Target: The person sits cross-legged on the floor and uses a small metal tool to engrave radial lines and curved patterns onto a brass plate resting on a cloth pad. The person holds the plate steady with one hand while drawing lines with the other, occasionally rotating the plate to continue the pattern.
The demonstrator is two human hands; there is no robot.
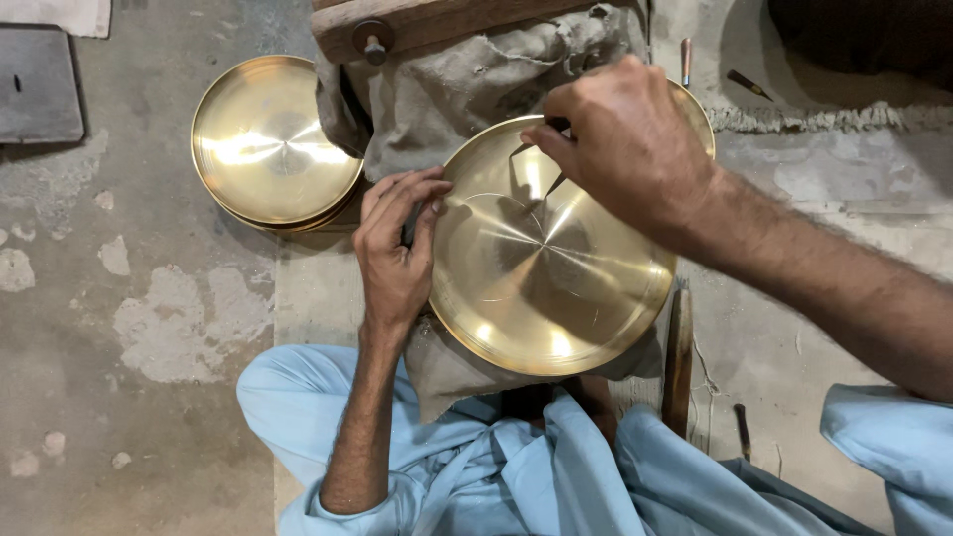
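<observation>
Two hands work one brass plate (556, 268), which lies tilted on a sackcloth-covered block (447, 89) in front of the seated person's lap. The left hand (397, 248) rests on the plate's left rim, fingers curled closed over the edge to steady it. The right hand (625, 144) comes in from the upper right, fingers pinched shut on a thin pointed tool (551, 184) whose tip touches the plate's inner face near the centre. Fine straight lines already radiate across the shiny surface, so the step in hand looks like scribing or marking the face, part-way through. The next stroke would seem to call for a firm left-hand hold so the plate cannot slip on the cloth, and a steady, light drag of the tip. A stack of similar plates (273, 144) sits just beside the block on the left, on the concrete floor (119, 328). A wooden-handled tool (678, 357) lies by the plate's right edge.
</observation>
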